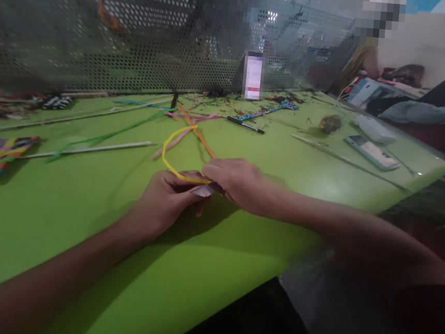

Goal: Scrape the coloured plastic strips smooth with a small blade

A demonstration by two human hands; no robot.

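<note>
My left hand (164, 199) and my right hand (239, 181) meet just above the green table, with fingers closed. Between them sits a small flat greyish piece (205, 189), pinched by my left thumb and reaching under the right fingers. A thin yellow strip (164, 149) loops out to the left and runs back into my right fingertips. Beyond my right hand an orange strip (204, 141) stretches away along the table. Some pink strips (184, 136) lie crossed beneath the yellow and orange ones. My fingers hide how the strip and the flat piece join.
The green table (119, 277) ends at a perforated metal screen (145, 66). A phone (253, 76) leans there, near a black pen (245, 125) and scraps. A woven multicoloured piece (1, 158) lies left; another phone (372, 152) lies right. A person sits at the far right.
</note>
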